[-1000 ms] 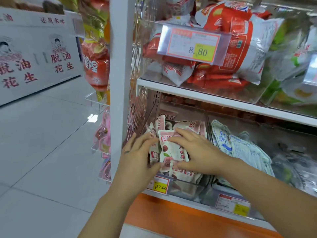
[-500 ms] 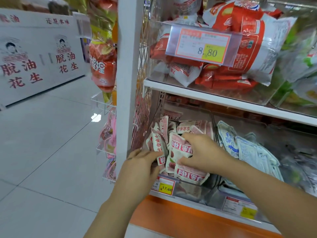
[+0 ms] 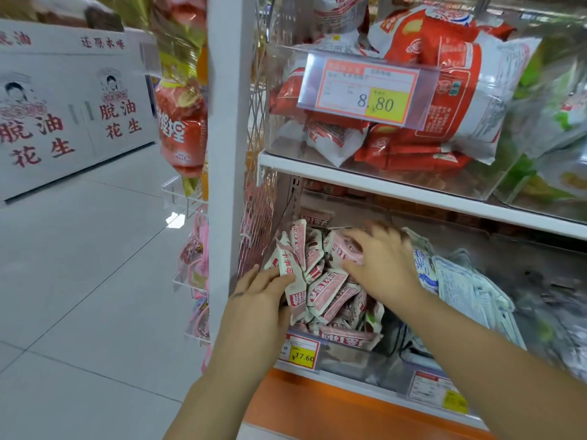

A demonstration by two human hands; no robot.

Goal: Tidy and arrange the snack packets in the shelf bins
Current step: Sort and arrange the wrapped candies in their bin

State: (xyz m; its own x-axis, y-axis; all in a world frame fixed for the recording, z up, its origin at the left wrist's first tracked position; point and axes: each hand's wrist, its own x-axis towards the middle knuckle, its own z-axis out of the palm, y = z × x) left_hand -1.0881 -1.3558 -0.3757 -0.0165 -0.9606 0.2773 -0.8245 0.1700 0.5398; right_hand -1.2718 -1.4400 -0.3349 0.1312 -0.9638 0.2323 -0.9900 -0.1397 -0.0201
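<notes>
Since half a second ago the right hand (image 3: 386, 268) has moved from the near middle of the heap to the far part of the bin, and the packets at the left now stand more upright. The step in hand is straightening the pink-and-white snack packets (image 3: 327, 290) in the leftmost clear bin (image 3: 349, 357) on the lower shelf, above the yellow 17.60 price tag (image 3: 300, 352). The right hand is motion-blurred, but its thumb and curled fingers appear to pinch one pink packet (image 3: 344, 249) at the far side of the heap. The left hand (image 3: 260, 300) comes in from the near left. Its fingers lie nearly straight against the standing packets (image 3: 290, 258) with their tips hidden behind them, so I cannot tell whether it pinches them or only props them. Most of the heap lies tumbled at mixed angles toward the near right of the bin, so the job looks only partly done. The next move probably calls for setting the pinched packet upright behind the standing row while the left hand braces that row so it does not topple, then working through the loose ones nearer the front. The blue-and-white packets (image 3: 460, 281) in the bin just to the right lean close to the right wrist and could be knocked.
</notes>
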